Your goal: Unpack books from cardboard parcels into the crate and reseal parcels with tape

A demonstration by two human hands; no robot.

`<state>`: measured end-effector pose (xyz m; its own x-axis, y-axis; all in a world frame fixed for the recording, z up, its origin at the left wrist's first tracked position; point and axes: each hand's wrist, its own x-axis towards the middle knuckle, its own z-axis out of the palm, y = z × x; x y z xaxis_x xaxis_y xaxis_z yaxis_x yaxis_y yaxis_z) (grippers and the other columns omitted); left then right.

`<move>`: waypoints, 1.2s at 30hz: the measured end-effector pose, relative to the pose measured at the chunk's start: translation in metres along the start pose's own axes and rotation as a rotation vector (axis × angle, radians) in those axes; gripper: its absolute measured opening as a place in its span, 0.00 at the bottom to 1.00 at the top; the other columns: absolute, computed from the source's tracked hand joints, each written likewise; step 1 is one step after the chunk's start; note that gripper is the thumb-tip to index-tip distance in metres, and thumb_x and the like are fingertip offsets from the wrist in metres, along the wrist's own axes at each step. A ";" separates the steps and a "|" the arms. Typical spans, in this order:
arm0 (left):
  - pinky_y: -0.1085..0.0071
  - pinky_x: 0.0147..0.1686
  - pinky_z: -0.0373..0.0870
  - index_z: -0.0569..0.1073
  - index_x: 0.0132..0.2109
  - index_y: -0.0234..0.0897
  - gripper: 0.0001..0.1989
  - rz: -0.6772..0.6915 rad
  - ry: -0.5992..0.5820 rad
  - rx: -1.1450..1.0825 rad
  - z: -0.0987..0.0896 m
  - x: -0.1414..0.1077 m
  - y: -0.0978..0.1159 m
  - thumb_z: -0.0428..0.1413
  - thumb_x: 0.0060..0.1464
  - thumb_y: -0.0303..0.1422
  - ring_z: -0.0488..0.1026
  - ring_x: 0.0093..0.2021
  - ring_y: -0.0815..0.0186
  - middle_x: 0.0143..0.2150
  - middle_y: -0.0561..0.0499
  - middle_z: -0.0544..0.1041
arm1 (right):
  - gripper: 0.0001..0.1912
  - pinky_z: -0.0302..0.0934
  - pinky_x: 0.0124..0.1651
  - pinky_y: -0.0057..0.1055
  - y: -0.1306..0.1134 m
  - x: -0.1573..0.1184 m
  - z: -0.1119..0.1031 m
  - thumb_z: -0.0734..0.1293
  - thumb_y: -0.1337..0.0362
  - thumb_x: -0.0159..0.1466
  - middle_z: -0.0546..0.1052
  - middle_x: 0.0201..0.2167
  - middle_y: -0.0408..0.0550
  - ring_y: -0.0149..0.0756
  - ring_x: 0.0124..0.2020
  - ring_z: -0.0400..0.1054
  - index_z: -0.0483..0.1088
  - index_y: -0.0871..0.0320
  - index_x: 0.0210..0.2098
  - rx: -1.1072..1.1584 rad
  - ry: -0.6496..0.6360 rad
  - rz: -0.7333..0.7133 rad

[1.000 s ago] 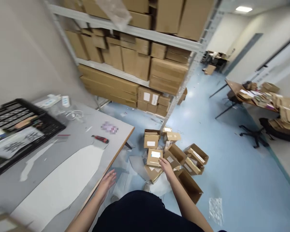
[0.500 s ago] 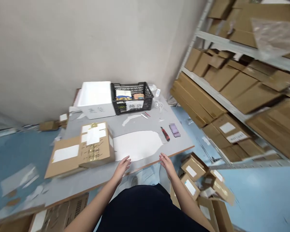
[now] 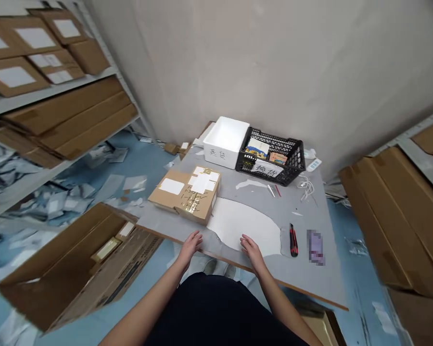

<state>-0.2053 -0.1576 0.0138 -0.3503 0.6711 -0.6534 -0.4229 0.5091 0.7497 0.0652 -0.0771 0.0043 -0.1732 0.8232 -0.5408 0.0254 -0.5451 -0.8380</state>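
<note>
- Left hand (image 3: 190, 249): fingers released, empty, resting on the desk (image 3: 310, 211) front edge, below the cardboard box (image 3: 185, 194).
- Right hand (image 3: 251, 253): fingers released, empty, on the white sheet (image 3: 243, 226), lower centre.

Got both bare arms (image 3: 147, 299) reaching out ahead of me, left hand (image 3: 190, 248) and right hand (image 3: 251, 252) palms down, a little apart, fingers (image 3: 197, 239) loosely spread, gripping nothing, wrists pretty relaxed.

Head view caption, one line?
Left hand and right hand rest at the edge of a grey table near a taped cardboard box.
</note>
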 end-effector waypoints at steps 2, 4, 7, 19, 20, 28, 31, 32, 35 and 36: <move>0.62 0.54 0.69 0.67 0.61 0.39 0.26 0.014 0.050 -0.041 -0.002 -0.003 0.000 0.57 0.58 0.41 0.73 0.57 0.58 0.60 0.39 0.71 | 0.31 0.62 0.57 0.47 -0.006 0.011 0.002 0.72 0.43 0.50 0.75 0.55 0.56 0.51 0.59 0.66 0.76 0.53 0.49 -0.036 -0.055 -0.006; 0.62 0.54 0.69 0.67 0.61 0.39 0.26 0.030 0.100 -0.082 -0.004 -0.005 0.002 0.57 0.58 0.42 0.72 0.58 0.57 0.60 0.39 0.71 | 0.31 0.63 0.56 0.46 -0.016 0.026 0.007 0.72 0.43 0.51 0.76 0.54 0.56 0.51 0.58 0.67 0.76 0.53 0.48 -0.083 -0.104 -0.026; 0.62 0.53 0.71 0.66 0.62 0.40 0.28 0.066 0.166 -0.143 -0.009 -0.004 0.011 0.58 0.57 0.44 0.71 0.59 0.56 0.62 0.38 0.69 | 0.30 0.62 0.57 0.48 -0.044 0.056 0.025 0.72 0.44 0.51 0.76 0.53 0.55 0.52 0.57 0.68 0.77 0.53 0.48 -0.153 -0.150 -0.094; 0.60 0.52 0.73 0.61 0.65 0.44 0.34 0.088 0.226 -0.290 -0.042 0.042 0.073 0.59 0.56 0.47 0.64 0.64 0.52 0.68 0.42 0.61 | 0.29 0.57 0.63 0.43 -0.198 0.213 0.170 0.64 0.49 0.60 0.72 0.59 0.50 0.45 0.61 0.64 0.71 0.55 0.57 -0.442 -0.263 -0.498; 0.59 0.52 0.72 0.60 0.66 0.44 0.35 0.080 0.226 -0.305 -0.043 0.046 0.076 0.59 0.55 0.47 0.63 0.65 0.52 0.69 0.42 0.59 | 0.29 0.56 0.64 0.42 -0.205 0.224 0.181 0.63 0.50 0.61 0.71 0.60 0.51 0.44 0.61 0.64 0.70 0.56 0.58 -0.487 -0.265 -0.507; 0.50 0.55 0.69 0.59 0.66 0.50 0.35 0.028 0.136 -0.405 -0.031 0.070 0.087 0.61 0.54 0.46 0.54 0.69 0.45 0.71 0.45 0.57 | 0.28 0.53 0.63 0.44 -0.218 0.280 0.228 0.69 0.56 0.58 0.72 0.58 0.54 0.51 0.61 0.63 0.71 0.58 0.57 -0.877 -0.281 -0.431; 0.50 0.56 0.68 0.57 0.66 0.52 0.34 0.083 0.082 -0.421 -0.024 0.073 0.085 0.59 0.56 0.45 0.55 0.69 0.48 0.71 0.47 0.57 | 0.28 0.55 0.60 0.45 -0.210 0.277 0.221 0.70 0.53 0.57 0.75 0.55 0.56 0.55 0.58 0.66 0.72 0.56 0.55 -0.972 -0.230 -0.393; 0.51 0.55 0.68 0.56 0.67 0.53 0.34 0.106 0.062 -0.419 -0.022 0.074 0.084 0.59 0.56 0.45 0.55 0.69 0.49 0.71 0.47 0.57 | 0.28 0.56 0.60 0.45 -0.206 0.274 0.214 0.69 0.52 0.58 0.76 0.54 0.56 0.55 0.58 0.66 0.71 0.55 0.55 -0.989 -0.204 -0.387; 0.55 0.54 0.70 0.53 0.68 0.55 0.36 0.141 0.020 -0.380 -0.014 0.074 0.083 0.58 0.57 0.45 0.57 0.68 0.51 0.70 0.48 0.59 | 0.28 0.57 0.58 0.44 -0.195 0.260 0.177 0.66 0.48 0.60 0.76 0.54 0.56 0.55 0.56 0.67 0.70 0.55 0.55 -1.001 -0.113 -0.368; 0.56 0.53 0.70 0.53 0.68 0.55 0.35 0.138 0.014 -0.359 -0.010 0.074 0.083 0.58 0.57 0.45 0.58 0.67 0.51 0.69 0.48 0.60 | 0.28 0.57 0.57 0.43 -0.191 0.254 0.161 0.65 0.47 0.60 0.76 0.53 0.57 0.54 0.56 0.67 0.70 0.55 0.55 -0.991 -0.081 -0.360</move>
<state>-0.2746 -0.0710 0.0268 -0.4347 0.7112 -0.5524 -0.6358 0.1920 0.7476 -0.1418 0.2101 0.0386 -0.3946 0.8776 -0.2723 0.7454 0.1324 -0.6533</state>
